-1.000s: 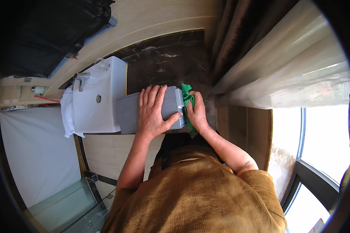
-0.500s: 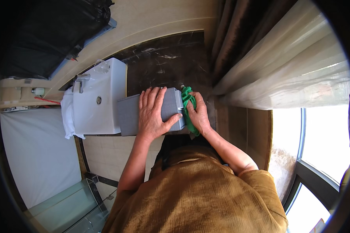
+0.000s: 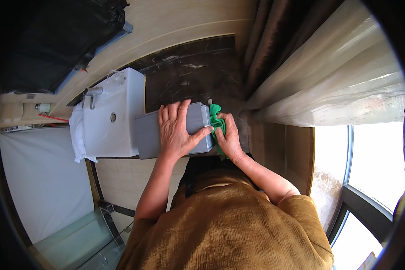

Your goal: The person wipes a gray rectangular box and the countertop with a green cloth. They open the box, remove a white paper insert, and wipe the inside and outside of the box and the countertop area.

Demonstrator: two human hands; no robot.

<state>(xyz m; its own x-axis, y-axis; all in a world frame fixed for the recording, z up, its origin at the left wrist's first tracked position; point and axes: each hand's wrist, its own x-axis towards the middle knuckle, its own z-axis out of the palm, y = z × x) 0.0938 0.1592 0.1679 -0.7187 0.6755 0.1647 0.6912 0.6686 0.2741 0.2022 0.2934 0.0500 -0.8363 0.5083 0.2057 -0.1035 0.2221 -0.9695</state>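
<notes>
A grey fabric-looking box (image 3: 149, 133) lies on the dark counter, right of the washbasin. My left hand (image 3: 177, 132) rests spread across its top, fingertips at the far edge. The left thumb points right, reaching the box's right end beside a green cloth (image 3: 216, 112). Bunched, the cloth sits against that end, in the closed grip of my right hand (image 3: 230, 138). Part of the cloth hangs below my right fingers. What lies behind the cloth on the box's end is hidden.
A white washbasin (image 3: 132, 92) with a metal tap (image 3: 93, 94) stands left of the box, a white towel (image 3: 77, 135) over its left side. Behind is dark marble counter (image 3: 180, 76). Sheer curtains (image 3: 337, 85) hang at the right. Glass panels (image 3: 76, 234) stand lower left.
My right hand has drawn the green cloth slightly nearer and bunched it tighter at the box's end. My left thumb has shifted right, toward the cloth. The box has hardly moved.
</notes>
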